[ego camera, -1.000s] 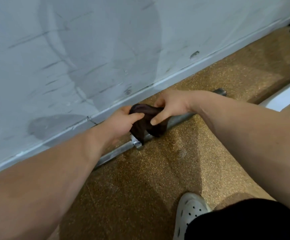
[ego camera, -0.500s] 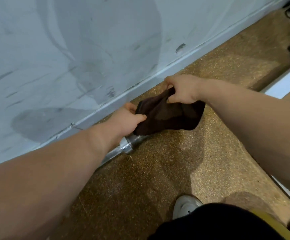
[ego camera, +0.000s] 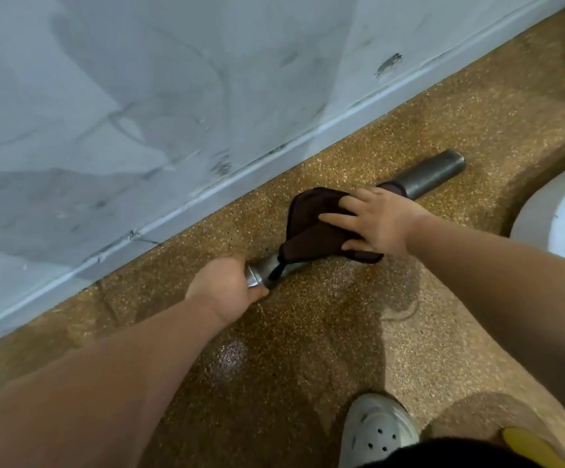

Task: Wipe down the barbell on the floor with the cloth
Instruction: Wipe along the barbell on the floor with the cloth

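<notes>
**Speckled floor (ego camera: 308,349), barbell (ego camera: 433,175) lying beside the wall (ego camera: 139,113)**

Pebbled tan flooring, glossy in patches, runs under your white perforated clog (ego camera: 379,430) at the near edge. Beyond it, your left hand (ego camera: 222,290) is curled round the steel bar right at its bright collar. Just past that, the dark brown cloth (ego camera: 311,228) drapes over the thick, dull-grey sleeve, with one corner trailing toward the collar. Your right hand (ego camera: 382,221) lies flat on the cloth, fingers straight and spread, pressing the fabric onto the sleeve. The sleeve's bare round end sticks out beyond that hand. Farthest off, the scuffed pale wall and its baseboard run parallel to the bar.
</notes>
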